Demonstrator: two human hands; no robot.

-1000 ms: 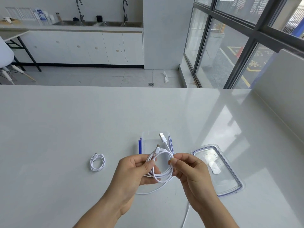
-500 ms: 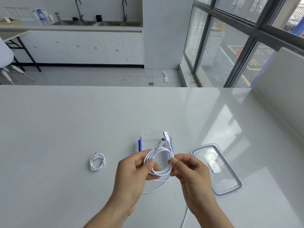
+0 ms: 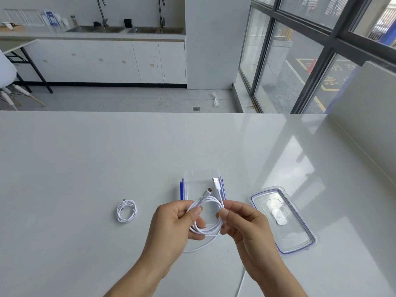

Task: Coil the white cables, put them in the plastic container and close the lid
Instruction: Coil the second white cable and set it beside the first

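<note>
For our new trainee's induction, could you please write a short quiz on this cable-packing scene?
1. True or false: the lid sits closed on the plastic container.
2. Where does the finished coil lie? A) in the container B) on the table, left of the container C) on the lid.
3. Which grips the loose cable: the left hand, the right hand, or both?
Key: 1 false, the lid lies on the table beside the container; 2 B; 3 both.
</note>
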